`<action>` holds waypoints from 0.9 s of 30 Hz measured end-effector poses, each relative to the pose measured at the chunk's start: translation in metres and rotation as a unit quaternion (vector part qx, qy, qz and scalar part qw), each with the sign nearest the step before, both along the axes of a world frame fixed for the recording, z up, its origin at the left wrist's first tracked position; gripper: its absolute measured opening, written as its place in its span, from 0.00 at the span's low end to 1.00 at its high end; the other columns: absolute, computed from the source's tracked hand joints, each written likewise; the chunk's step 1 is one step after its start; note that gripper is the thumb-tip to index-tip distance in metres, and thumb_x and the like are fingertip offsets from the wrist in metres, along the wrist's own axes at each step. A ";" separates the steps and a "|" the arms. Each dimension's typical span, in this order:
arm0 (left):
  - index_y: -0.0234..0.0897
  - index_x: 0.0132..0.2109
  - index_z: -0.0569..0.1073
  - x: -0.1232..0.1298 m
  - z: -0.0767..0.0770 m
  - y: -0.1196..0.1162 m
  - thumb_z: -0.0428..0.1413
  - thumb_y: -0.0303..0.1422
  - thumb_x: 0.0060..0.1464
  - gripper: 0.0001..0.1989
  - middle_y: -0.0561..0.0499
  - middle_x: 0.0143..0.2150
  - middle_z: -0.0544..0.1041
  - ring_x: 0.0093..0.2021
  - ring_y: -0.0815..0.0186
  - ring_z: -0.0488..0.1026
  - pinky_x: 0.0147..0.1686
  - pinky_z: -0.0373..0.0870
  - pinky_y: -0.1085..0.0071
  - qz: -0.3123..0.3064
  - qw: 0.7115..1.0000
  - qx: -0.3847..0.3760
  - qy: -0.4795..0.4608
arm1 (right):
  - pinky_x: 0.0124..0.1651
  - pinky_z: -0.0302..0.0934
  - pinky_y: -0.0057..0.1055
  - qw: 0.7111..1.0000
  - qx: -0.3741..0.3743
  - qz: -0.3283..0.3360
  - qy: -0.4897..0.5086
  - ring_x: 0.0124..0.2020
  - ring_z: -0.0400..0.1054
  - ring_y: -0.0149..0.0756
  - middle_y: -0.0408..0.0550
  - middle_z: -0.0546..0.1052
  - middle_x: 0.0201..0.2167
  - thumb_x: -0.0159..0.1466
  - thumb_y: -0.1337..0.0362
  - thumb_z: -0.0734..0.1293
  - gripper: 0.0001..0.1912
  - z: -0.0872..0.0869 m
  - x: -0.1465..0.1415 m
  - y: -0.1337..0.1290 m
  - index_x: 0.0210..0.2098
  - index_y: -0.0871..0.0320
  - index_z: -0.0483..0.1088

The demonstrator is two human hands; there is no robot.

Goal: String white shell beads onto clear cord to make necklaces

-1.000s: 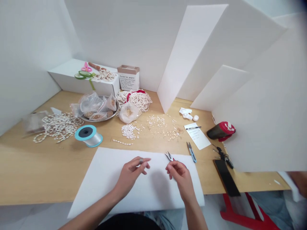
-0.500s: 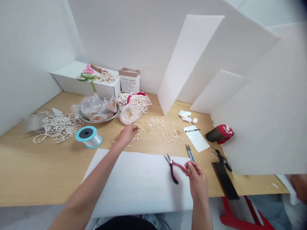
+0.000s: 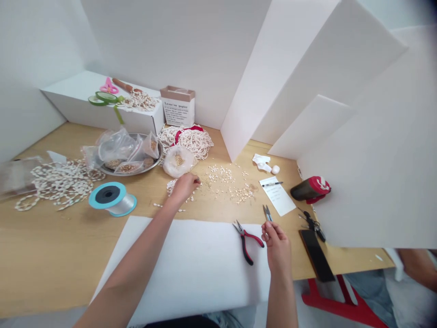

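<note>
My left hand (image 3: 186,186) reaches over the tabletop, fingers pinched together just above small white beads. What lies between its fingertips is too small to make out. Close behind it sits a clear bag of gold beads (image 3: 178,161). To its right are scattered white beads (image 3: 221,175) and a small pile of pale star-like pieces (image 3: 243,194). My right hand (image 3: 278,241) is raised over the right edge of a white mat (image 3: 198,255), thumb and fingertips pinched on something I cannot make out. Beside it rest red-and-black pliers (image 3: 246,241), jaws apart. Thread snips (image 3: 267,212) show partly behind its fingertips.
On the left stand a blue spool of clear line (image 3: 112,198), white bead strands (image 3: 66,180) and a metal dish (image 3: 136,171) of bags. A written note (image 3: 278,197), a dark bottle (image 3: 310,189), keys and a phone (image 3: 317,255) lie right. White panels enclose the back.
The view has shifted slightly to the right. My left hand has moved a little right, away from the bead bag. My right hand has risen off the pliers' handle toward the snips.
</note>
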State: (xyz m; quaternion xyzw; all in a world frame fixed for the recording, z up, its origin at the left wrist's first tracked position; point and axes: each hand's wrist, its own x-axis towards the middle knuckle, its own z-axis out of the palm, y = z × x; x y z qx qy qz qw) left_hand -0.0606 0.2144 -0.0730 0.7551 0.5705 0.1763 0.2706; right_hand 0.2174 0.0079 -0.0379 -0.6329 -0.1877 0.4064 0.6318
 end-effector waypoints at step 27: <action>0.36 0.33 0.75 0.002 -0.002 0.000 0.53 0.28 0.50 0.06 0.45 0.36 0.77 0.39 0.60 0.72 0.37 0.61 0.71 -0.046 0.999 -0.010 0.021 | 0.27 0.58 0.27 0.978 0.000 0.146 -0.149 0.27 0.65 0.33 0.46 0.74 0.27 0.56 0.56 0.69 0.11 -0.003 -0.077 0.059 0.30 0.58 0.71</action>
